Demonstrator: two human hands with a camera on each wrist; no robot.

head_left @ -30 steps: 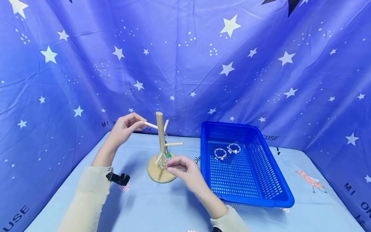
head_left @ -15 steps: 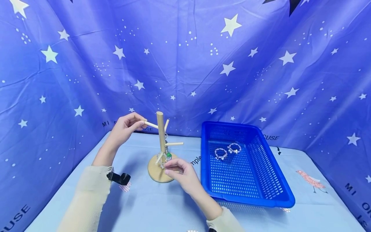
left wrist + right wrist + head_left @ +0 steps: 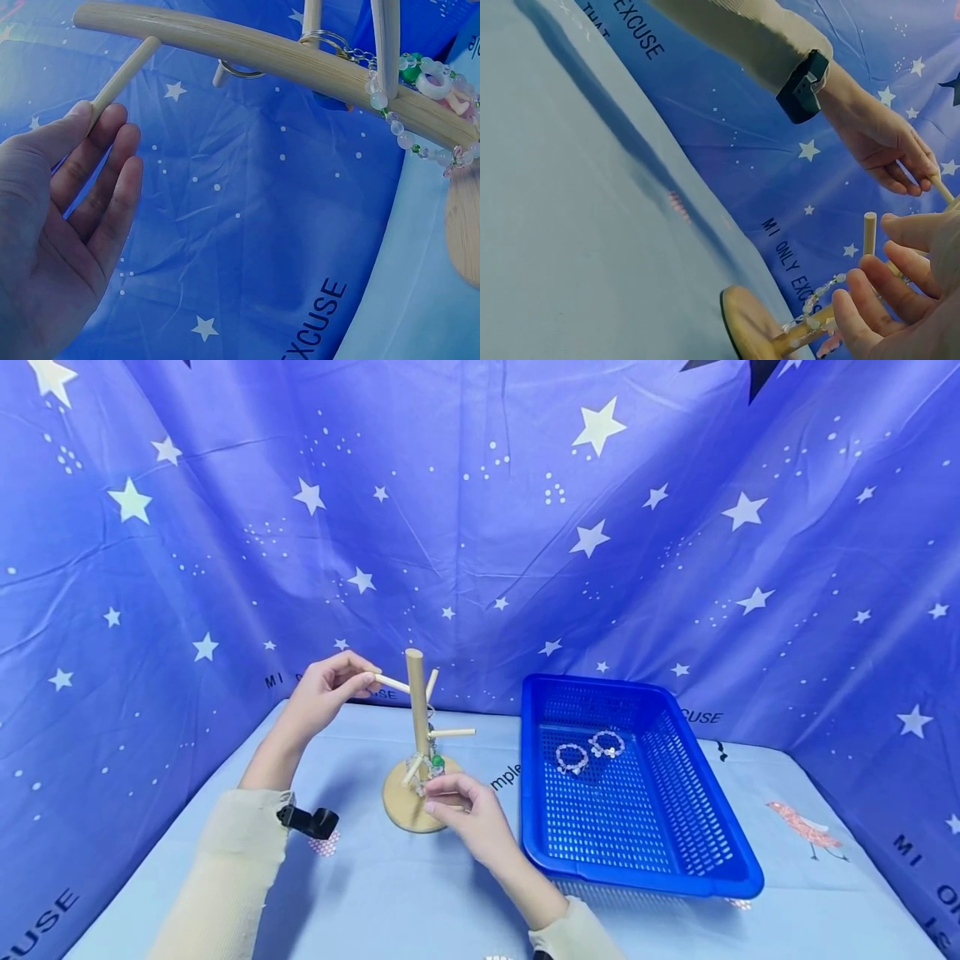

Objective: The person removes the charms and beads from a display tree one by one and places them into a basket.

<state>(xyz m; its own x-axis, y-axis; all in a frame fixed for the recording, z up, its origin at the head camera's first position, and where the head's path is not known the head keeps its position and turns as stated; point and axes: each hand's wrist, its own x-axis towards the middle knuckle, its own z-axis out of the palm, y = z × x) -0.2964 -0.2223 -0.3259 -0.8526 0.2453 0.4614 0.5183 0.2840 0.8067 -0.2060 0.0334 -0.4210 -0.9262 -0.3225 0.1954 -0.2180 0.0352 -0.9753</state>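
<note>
A wooden stand [image 3: 417, 702] with several pegs rises from a round base. My left hand [image 3: 326, 692] pinches the end of its upper left peg [image 3: 124, 79] between thumb and index finger. Around the low front peg hangs a beaded bracelet [image 3: 401, 137] of pale, clear and green beads. Metal rings [image 3: 322, 36] with a chain hang on another peg, near a green bead [image 3: 438, 762]. Beside the bracelet is my right hand [image 3: 474, 810], its fingers relaxed and slightly bent with nothing pinched between them. Whether its fingertips touch the beads I cannot tell.
A blue plastic basket [image 3: 528, 793] stands to the right of the stand. Inside lie two beaded bracelets, a nearer bracelet [image 3: 572, 769] and a farther bracelet [image 3: 607, 754]. A star-patterned blue curtain [image 3: 480, 527] encloses the light-blue tabletop [image 3: 390, 893].
My right hand has shifted slightly left and down beside the low peg. The left hand keeps its pinch on the upper peg, and the bracelet stays on the low peg.
</note>
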